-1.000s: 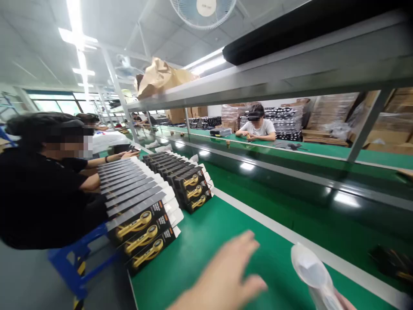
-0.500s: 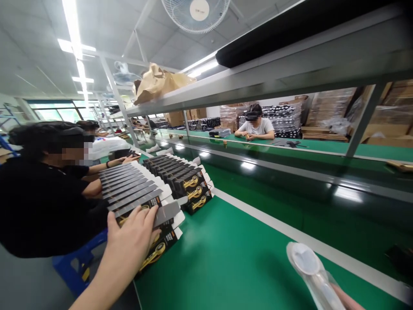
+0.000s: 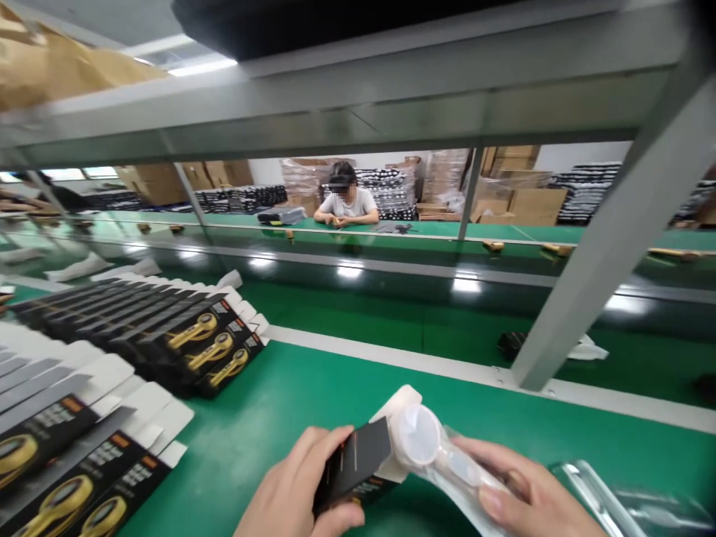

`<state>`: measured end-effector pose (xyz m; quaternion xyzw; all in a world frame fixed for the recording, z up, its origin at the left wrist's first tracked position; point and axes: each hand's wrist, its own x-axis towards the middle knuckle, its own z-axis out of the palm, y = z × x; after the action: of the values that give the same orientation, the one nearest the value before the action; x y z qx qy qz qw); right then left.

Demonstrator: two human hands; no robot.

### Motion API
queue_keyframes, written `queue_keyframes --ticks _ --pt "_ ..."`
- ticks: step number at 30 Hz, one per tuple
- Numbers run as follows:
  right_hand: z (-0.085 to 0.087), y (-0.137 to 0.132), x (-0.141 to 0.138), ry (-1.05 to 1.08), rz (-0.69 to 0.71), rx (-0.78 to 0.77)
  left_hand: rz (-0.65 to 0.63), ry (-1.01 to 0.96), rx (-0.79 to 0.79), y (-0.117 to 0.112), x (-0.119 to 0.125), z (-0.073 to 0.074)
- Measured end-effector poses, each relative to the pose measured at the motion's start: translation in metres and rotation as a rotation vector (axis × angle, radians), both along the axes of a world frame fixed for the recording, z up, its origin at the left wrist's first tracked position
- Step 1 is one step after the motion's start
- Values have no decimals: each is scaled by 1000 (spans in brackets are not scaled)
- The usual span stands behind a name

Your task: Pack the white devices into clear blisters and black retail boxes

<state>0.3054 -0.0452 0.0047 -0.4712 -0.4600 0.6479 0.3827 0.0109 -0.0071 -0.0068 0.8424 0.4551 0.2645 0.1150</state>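
Item, in hand: one black printed carton (image 3: 355, 466), held just above the green counter (image 3: 268, 403) in the left hand (image 3: 296, 496), its grip clenched around the carton's lower end. Item, in hand: one clear plastic sleeve (image 3: 456, 488) enclosing a round white part (image 3: 417, 436), grasped by the right hand (image 3: 529, 488). The two items touch, with a white card flap (image 3: 406, 399) rising between them. Whether the white part has entered the carton cannot be told. On the counter, left: a stack of gold-printed black cartons (image 3: 206, 343) and a nearer row of matching cartons (image 3: 61, 462), white end flaps (image 3: 151, 418) standing out on both; their contents do not show. Lower right: a further clear plastic piece (image 3: 601, 496). Overhead: a steel shelf (image 3: 335, 97). Beyond the shelf uprights: a co-worker (image 3: 344, 198), seated at a far counter, hands together.
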Motion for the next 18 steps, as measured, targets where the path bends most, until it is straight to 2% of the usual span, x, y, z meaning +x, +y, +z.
queue_keyframes --ticks 4,6,10,14,18 --pt "6 -5 12 -109 224 -16 -162 77 247 5 -2 -10" --pt "9 -9 14 -167 275 -11 -216 138 340 4 -3 -15" --pt "13 -19 8 -283 245 -53 -329 242 432 -2 4 -17" --pt "12 -22 -8 -350 265 -58 -455 285 512 -7 19 -9" --pt "2 -19 -18 -383 272 -71 -441 369 478 -9 30 3"
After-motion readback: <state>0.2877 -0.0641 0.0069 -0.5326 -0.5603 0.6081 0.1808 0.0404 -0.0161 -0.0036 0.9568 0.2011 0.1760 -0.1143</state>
